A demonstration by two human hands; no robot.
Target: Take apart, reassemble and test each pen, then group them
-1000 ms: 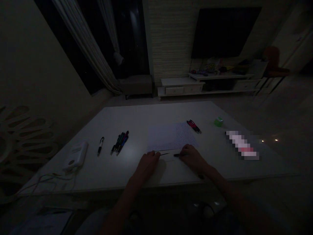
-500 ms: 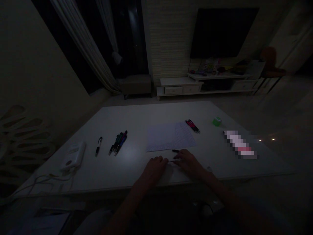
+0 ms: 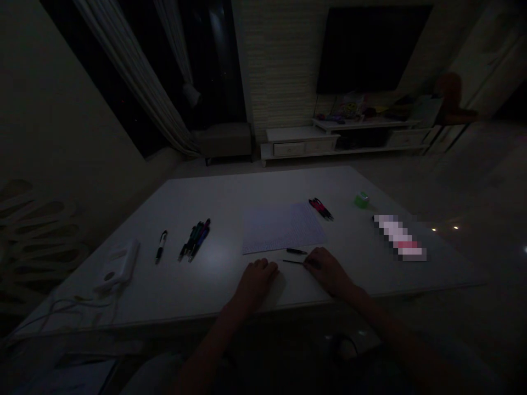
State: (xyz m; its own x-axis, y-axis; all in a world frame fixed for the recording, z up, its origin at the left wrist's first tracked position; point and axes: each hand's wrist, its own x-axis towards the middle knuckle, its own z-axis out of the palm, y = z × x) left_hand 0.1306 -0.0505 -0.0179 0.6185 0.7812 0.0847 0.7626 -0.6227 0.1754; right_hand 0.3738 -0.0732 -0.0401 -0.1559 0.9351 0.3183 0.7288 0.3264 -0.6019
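In the dim head view, my right hand (image 3: 328, 270) is low over the white table (image 3: 230, 189), its fingers closed on one end of a thin dark stick, seemingly a pen refill (image 3: 293, 261). The stick's other end points left, toward my left hand (image 3: 257, 278). That hand is closed with its fingers curled down at the tabletop; whatever may be in it is hidden. Just beyond the stick lies a short dark pen barrel (image 3: 296, 251), touched by neither hand. A sheet of paper (image 3: 282, 226) covered with fine marks lies behind the barrel.
Several pens (image 3: 195, 240) are bunched left of the paper, beside a single black-and-white pen (image 3: 161, 246). Red-and-black pens (image 3: 321, 209) lie behind the paper. A green container (image 3: 362, 200) and a blurred-out object (image 3: 399, 237) are at right, a white corded box (image 3: 118, 264) at left.
My hands have moved apart. The left has come off the stick, while the right keeps its end. The dark barrel, partly covered by my right hand before, is now fully visible.
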